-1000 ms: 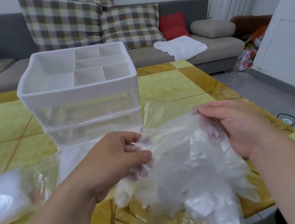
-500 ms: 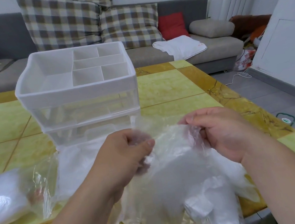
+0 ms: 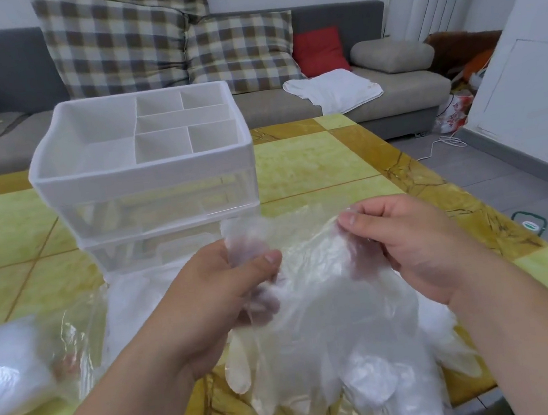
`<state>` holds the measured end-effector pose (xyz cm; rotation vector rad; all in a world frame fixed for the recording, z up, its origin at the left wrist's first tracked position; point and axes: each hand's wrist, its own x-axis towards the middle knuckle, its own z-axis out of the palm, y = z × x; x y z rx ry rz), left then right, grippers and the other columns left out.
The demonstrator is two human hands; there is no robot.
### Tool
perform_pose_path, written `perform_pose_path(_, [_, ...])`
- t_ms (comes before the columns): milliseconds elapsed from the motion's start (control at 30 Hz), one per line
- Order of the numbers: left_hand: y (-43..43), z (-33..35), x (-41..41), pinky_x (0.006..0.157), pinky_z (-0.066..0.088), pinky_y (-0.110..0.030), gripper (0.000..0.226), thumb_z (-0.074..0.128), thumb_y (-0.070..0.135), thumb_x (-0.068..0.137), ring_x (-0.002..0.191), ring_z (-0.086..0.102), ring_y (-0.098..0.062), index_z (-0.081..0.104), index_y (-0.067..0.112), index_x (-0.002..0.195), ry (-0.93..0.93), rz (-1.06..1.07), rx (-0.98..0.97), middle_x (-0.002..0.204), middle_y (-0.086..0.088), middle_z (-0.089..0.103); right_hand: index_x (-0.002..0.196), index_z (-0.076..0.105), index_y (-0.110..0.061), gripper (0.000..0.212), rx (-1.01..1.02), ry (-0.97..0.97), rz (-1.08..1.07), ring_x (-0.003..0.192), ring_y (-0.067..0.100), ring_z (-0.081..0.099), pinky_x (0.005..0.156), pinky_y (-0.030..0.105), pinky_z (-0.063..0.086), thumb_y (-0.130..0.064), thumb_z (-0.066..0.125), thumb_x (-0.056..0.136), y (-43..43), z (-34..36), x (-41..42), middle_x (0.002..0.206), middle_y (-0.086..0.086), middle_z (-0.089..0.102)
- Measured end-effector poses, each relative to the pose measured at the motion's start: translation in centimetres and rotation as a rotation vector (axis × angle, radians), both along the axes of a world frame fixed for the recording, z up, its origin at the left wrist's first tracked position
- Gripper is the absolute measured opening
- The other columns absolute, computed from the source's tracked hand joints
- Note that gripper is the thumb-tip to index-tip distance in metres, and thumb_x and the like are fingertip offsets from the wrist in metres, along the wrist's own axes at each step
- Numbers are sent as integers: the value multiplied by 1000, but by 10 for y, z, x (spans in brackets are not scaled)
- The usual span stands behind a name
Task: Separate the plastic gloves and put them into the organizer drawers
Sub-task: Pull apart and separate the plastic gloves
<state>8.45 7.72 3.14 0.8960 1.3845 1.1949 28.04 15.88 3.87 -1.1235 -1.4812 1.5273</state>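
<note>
L hand & R hand pinch clear plastic gloves above yellow table, w/ white organizer just behind.

The organizer stands on the bench at eleven o'clock, behind the gloves held between the left hand and right hand. A bag, perhaps of more gloves, lies at eight o'clock. The sofa stands behind the bench.

A single wide-angle camera worn on the person's head looks forward and down over the bench, close above the left hand and right hand at 6 o'clock. The organizer stands just beyond at 11 o'clock; the sofa lies farther off in the background at 12 o'clock.
</note>
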Motion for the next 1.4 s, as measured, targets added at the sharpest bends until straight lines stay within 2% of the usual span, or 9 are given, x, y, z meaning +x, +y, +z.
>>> perform_pose_path(367, [1,-1,0,57,58,-30,28,61,25,91,61,70,-19,77,3,98,-121,-39,-53,82,-10,72,71,71,-5,23,39,1,-26,39,13,54,40,17,42,-12,65,92,0,-2,-1,49,4,56])
perform_pose_path(500, [0,4,-5,56,61,-31,29,58,26,88,65,73,-23,77,5,90,-122,-72,-43,84,-13,76,78,73,-7,26,50,13,15,43,18,58,43,23,47,-34,72,78,0,0,-1,54,9,63])
perform_pose_path(667, [-1,12,-45,40,53,-24,28,49,17,100,52,70,-19,71,3,90,-18,167,17,80,-11,77,99,72,-8,26,32,-271,135,59,20,64,55,27,46,-7,81,74,8,1,26,80,13,76])
perform_pose_path(800, [-1,-2,-80,38,49,-22,32,54,22,99,49,69,-22,77,7,83,109,258,-16,85,-13,77,92,72,-8,13,33,-530,-180,59,16,70,59,29,51,1,72,83,24,-16,45,75,7,76])
perform_pose_path(900, [-5,1,-86,43,54,-27,57,83,67,53,56,71,-24,81,18,81,147,171,-1,86,-15,77,77,73,-14,9,73,-729,-334,63,18,73,72,40,58,-7,70,81,35,-33,53,66,1,74])
perform_pose_path(1000, [-7,0,-85,40,50,-27,95,87,73,10,53,69,-27,79,14,84,186,37,-33,82,-17,76,72,73,-17,10,76,-843,-322,73,25,69,70,36,55,-11,70,80,40,-43,52,70,4,71])
perform_pose_path(1100, [-11,-1,-77,41,50,-28,91,87,73,16,49,66,-30,78,10,81,203,-83,-32,81,-21,74,81,72,-19,3,122,-911,-340,79,22,64,64,29,49,-17,72,83,46,-51,49,85,0,70])
perform_pose_path(1300, [-7,-11,-60,47,50,-26,39,79,44,71,57,65,-31,76,6,79,162,-261,9,85,-27,72,134,59,-23,43,233,-1011,-282,128,28,51,102,41,46,-28,64,92,61,-75,43,141,1,54])
perform_pose_path(1400, [-6,-14,-53,68,50,-34,49,73,48,71,79,66,-36,75,2,89,162,-374,44,92,-27,72,113,70,-30,24,240,-1055,-275,120,29,56,99,42,48,-23,64,90,61,-82,36,130,1,62])
